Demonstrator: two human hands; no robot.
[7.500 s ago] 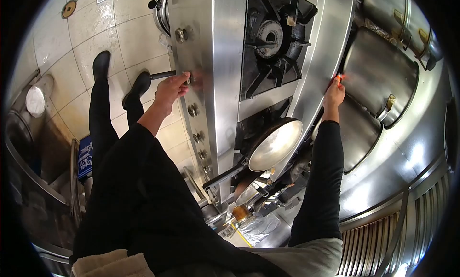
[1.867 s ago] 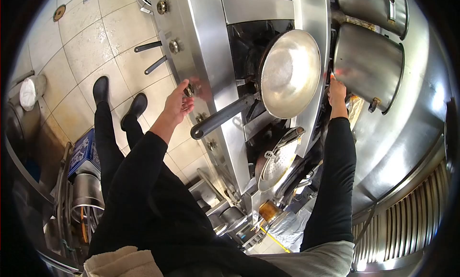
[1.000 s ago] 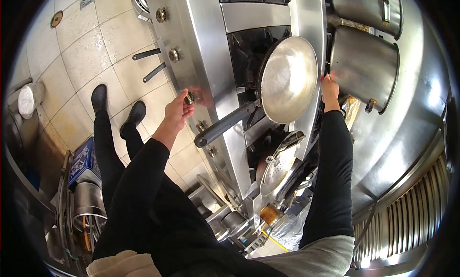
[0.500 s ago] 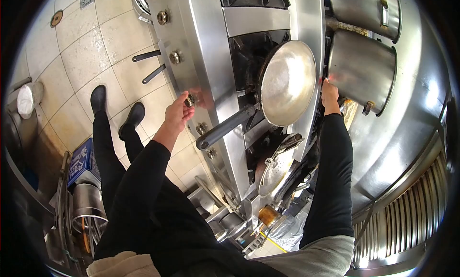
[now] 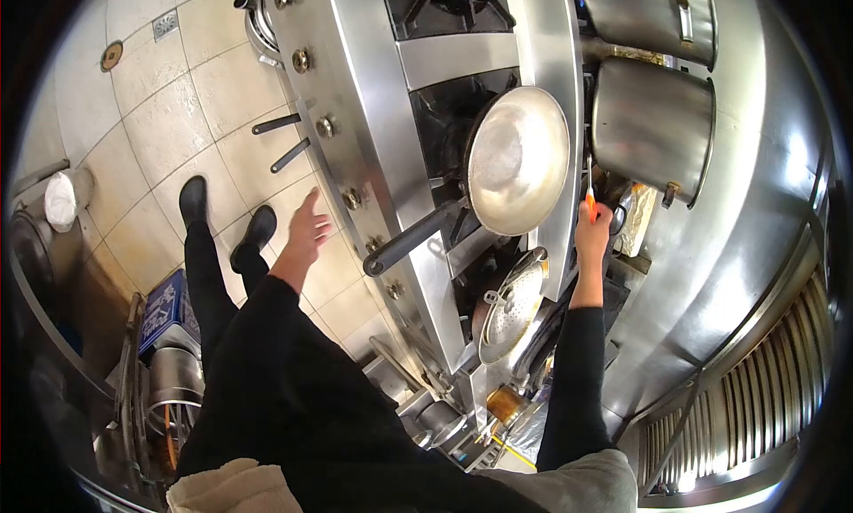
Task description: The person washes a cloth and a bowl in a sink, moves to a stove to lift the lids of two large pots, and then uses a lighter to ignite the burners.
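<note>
My right hand [image 5: 592, 227] is closed around an orange-handled lighter [image 5: 590, 193] with a thin metal tip, between the stove and a large steel pot [image 5: 653, 122]. Beside the stove's front panel, my left hand [image 5: 308, 227] is empty, its fingers apart, not touching the control knob [image 5: 353, 198]. A round frying pan [image 5: 518, 162] sits on the burner grate, its dark handle [image 5: 413, 238] sticking out over the stove's front edge. Below it in view lies a perforated skimmer [image 5: 513, 309] in another pan.
A second big pot [image 5: 653, 15] stands at the upper right. Two dark handles [image 5: 290, 156] jut from the stove front above the tiled floor [image 5: 164, 113]. A blue crate [image 5: 164, 313] and a steel pot [image 5: 175, 375] are at lower left. Vent slats [image 5: 746, 402] show at lower right.
My left hand has come off the knob and opened. My right hand has drawn back toward me from beside the pot, bringing the orange lighter into view. The view has shifted slightly.
</note>
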